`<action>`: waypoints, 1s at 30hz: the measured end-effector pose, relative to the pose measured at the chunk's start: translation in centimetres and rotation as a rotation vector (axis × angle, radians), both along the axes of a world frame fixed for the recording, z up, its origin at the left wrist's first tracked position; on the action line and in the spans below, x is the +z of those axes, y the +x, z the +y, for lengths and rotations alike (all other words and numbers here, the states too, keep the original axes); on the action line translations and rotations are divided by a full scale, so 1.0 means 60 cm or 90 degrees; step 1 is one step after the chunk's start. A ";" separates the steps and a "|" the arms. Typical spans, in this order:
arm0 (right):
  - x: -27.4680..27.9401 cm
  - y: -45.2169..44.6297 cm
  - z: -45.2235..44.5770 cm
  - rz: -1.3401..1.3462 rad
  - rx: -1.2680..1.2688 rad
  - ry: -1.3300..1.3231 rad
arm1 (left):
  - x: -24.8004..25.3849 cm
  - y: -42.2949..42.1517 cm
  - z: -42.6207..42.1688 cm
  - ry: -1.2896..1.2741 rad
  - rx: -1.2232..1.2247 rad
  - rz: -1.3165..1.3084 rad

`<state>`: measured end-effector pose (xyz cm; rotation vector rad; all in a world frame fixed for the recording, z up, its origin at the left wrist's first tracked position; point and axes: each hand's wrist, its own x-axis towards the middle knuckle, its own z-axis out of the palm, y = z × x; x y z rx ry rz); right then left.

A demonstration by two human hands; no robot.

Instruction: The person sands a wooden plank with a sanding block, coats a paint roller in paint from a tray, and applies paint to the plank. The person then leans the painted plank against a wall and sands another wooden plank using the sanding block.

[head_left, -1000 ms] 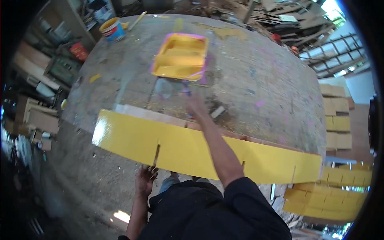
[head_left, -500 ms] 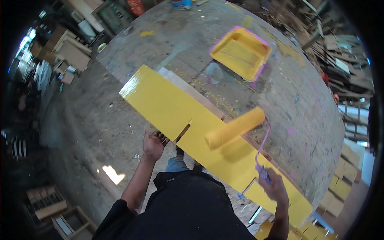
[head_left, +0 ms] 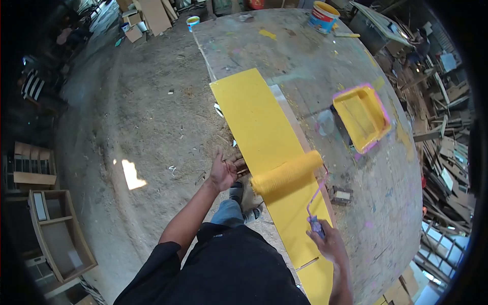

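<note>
A long yellow board (head_left: 267, 122) lies along the near edge of the worktable, over a paler strip of wood. My right hand (head_left: 326, 239) is closed around the purple handle of a paint roller (head_left: 287, 173), whose yellow sleeve lies across the middle of the board. My left hand (head_left: 225, 170) is at the board's left edge, fingers spread and palm partly up, with its fingertips at or just under the edge. Past the board, a paint tray (head_left: 362, 118) with yellow inside and a pink-purple rim sits on the table.
The stained worktable (head_left: 376, 203) bears a paint bucket (head_left: 323, 17), a flat stick, a clear round piece and a small dark block (head_left: 340, 195). A small paint tub (head_left: 192, 23) is beyond the table's corner. Wooden drawers (head_left: 61, 234) stand on the floor at left; scrap wood lies at right.
The view has turned, so the board now runs away from me. My right hand has brought the roller from near the tray back over the board. My left hand remains at its edge.
</note>
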<state>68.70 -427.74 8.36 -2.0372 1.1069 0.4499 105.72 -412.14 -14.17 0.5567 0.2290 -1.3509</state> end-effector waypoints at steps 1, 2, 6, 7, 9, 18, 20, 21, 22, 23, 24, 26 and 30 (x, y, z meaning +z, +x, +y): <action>-0.006 0.034 -0.011 -0.028 0.009 -0.011 | -0.012 0.001 0.003 -0.027 -0.012 0.038; -0.013 0.068 -0.023 -0.055 0.018 -0.022 | -0.025 0.000 0.005 -0.055 -0.023 0.077; -0.052 0.226 -0.074 -0.096 0.063 -0.073 | -0.065 -0.008 0.003 -0.040 -0.016 0.104; -0.062 0.270 -0.088 -0.085 0.075 -0.086 | -0.041 -0.015 0.003 -0.107 -0.029 0.108; -0.116 0.342 -0.124 -0.138 0.107 -0.120 | -0.031 -0.021 0.003 -0.109 -0.031 0.123; -0.107 0.531 -0.142 -0.170 0.118 -0.090 | -0.024 -0.057 0.021 -0.067 -0.013 0.120; -0.113 0.491 -0.134 -0.178 0.127 -0.107 | -0.019 -0.069 0.030 -0.029 0.007 0.106; -0.110 0.464 -0.130 -0.180 0.132 -0.108 | -0.016 -0.075 0.036 -0.020 0.014 0.093; -0.099 0.431 -0.120 -0.147 0.136 -0.112 | -0.013 -0.084 0.044 -0.011 0.022 0.080; -0.091 0.396 -0.112 -0.135 0.139 -0.117 | -0.016 -0.094 0.051 -0.014 0.026 0.075; -0.082 0.360 -0.104 -0.123 0.142 -0.123 | -0.020 -0.104 0.055 -0.024 0.025 0.059; -0.076 0.279 -0.083 -0.124 0.138 -0.113 | -0.019 -0.131 0.065 -0.035 0.029 0.041; -0.066 0.110 -0.027 -0.144 0.133 -0.156 | -0.017 -0.189 0.092 -0.023 0.045 0.027</action>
